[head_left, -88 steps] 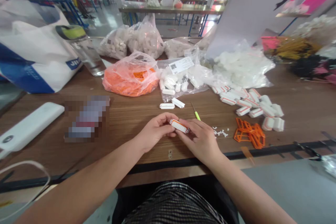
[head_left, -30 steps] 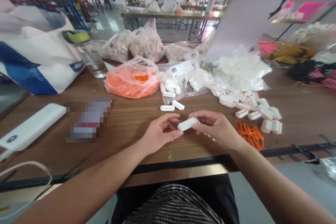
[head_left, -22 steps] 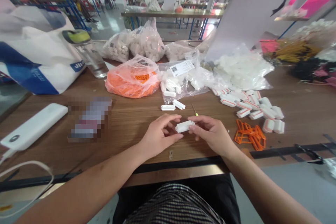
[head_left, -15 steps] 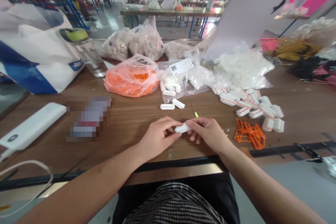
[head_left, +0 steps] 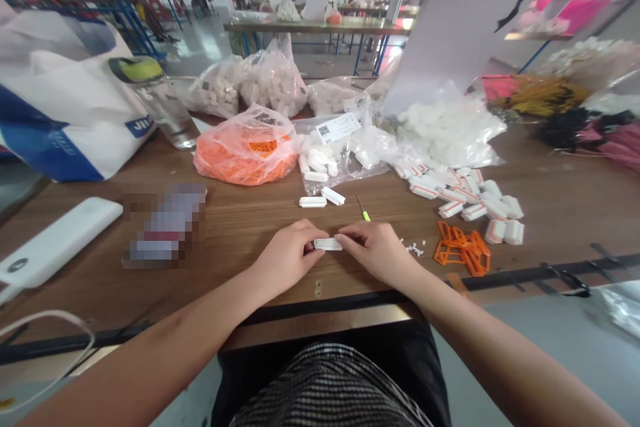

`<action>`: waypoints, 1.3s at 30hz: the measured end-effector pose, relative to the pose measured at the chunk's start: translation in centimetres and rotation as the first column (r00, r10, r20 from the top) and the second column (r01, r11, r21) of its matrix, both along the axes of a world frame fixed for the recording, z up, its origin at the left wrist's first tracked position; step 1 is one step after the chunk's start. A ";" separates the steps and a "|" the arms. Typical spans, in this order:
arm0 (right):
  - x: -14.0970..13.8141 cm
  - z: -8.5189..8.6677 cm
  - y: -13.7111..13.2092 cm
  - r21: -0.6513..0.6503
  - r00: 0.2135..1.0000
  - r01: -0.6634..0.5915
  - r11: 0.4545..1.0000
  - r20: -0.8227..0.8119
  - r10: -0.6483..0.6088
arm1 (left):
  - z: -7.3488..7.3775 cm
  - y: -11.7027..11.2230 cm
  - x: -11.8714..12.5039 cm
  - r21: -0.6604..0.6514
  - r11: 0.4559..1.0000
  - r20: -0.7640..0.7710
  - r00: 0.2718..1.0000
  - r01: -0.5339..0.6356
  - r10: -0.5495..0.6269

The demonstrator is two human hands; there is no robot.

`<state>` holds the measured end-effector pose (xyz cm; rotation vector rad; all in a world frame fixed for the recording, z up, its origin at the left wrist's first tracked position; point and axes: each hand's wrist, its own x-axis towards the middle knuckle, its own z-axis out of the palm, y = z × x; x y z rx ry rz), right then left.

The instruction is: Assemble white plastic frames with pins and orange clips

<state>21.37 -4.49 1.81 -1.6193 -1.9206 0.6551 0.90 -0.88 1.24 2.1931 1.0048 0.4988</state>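
Observation:
A small white multi-pin connector housing sits between my hands, just above the wooden bench top, with its rows of holes facing up. My left hand holds its left end and my right hand holds its right end. Its ends are hidden by my fingers. Just beyond my hands lie two similar white housings and a small pick with a yellow-green handle. Tiny white bits are scattered to the right of my right hand.
To the right lie orange plastic frames and a heap of white housings with orange stripes. Behind are an orange-filled bag, a labelled clear bag, a water bottle and a white power bank.
My hands have come down and closer together, turning the housing flat. The orange rim it carried in the oldest frame no longer shows. The view has shifted slightly.

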 end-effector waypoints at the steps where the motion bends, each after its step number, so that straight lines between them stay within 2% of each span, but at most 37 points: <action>1: 1.1 0.3 0.0 0.035 0.999 0.047 0.998 0.012 -0.047 | 0.0 0.1 -0.1 0.005 1.000 -0.016 1.000 -0.012 0.013; 2: 2.4 0.6 -0.1 0.068 0.994 0.099 0.993 0.029 -0.101 | -0.1 0.2 -0.3 0.003 1.000 -0.026 0.999 -0.030 0.030; 4: 5.6 1.0 -0.3 0.046 0.973 0.213 0.976 0.084 -0.216 | -0.1 0.4 -0.6 -0.011 0.999 -0.035 0.998 -0.051 0.050; 6: 8.5 0.9 -0.6 -0.061 0.959 0.234 0.970 0.178 -0.220 | -0.3 0.5 -0.9 -0.004 0.999 -0.016 0.999 -0.050 0.050; 9: 10.8 0.0 -1.0 -0.214 0.967 0.218 0.952 0.180 -0.181 | -0.5 0.6 -1.0 0.005 0.997 0.027 0.997 -0.074 0.073; 13: 10.2 -0.6 -1.6 -0.183 0.948 0.250 0.951 0.245 -0.202 | -0.9 0.5 -1.0 0.002 0.997 0.048 0.996 -0.082 0.082; 18: 8.4 0.1 -2.3 -0.042 0.870 0.271 0.962 0.438 -0.226 | -1.2 0.2 -1.0 0.038 0.995 0.055 0.995 -0.091 0.089; 21: 8.0 0.2 -2.2 -0.050 0.831 0.298 0.953 0.506 -0.233 | -1.3 0.0 -0.9 0.032 0.994 0.060 0.993 -0.100 0.098; 23: 8.3 0.0 -2.0 -0.115 0.838 0.322 0.940 0.496 -0.227 | -1.3 -0.3 -0.9 0.029 0.996 0.063 0.994 -0.086 0.084; 26: 9.0 -0.4 -1.4 -0.204 0.886 0.343 0.917 0.395 -0.243 | -1.2 -0.6 -0.7 0.023 0.997 0.055 0.996 -0.077 0.076; 28: 8.8 -0.2 -1.1 -0.200 0.916 0.338 0.920 0.295 -0.272 | -1.1 -0.8 -0.6 0.022 0.996 0.057 0.995 -0.084 0.082; 31: 6.5 0.7 -0.9 -0.113 0.965 0.259 0.959 0.073 -0.252 | -1.1 -1.1 -0.4 0.004 0.994 0.047 0.993 -0.108 0.108; 33: 3.8 1.4 -0.6 -0.051 0.989 0.119 0.992 -0.079 -0.123 | -1.1 -1.2 -0.3 -0.032 0.988 0.018 0.988 -0.153 0.154; 36: -0.4 1.7 0.2 -0.047 0.989 -0.122 0.991 -0.091 0.117 | -1.0 -1.3 -0.2 -0.077 0.975 -0.021 0.978 -0.207 0.206; 39: -2.5 1.3 1.1 -0.023 0.975 -0.224 0.974 -0.007 0.224 | -1.1 -1.2 -0.2 -0.066 0.977 -0.028 0.980 -0.201 0.199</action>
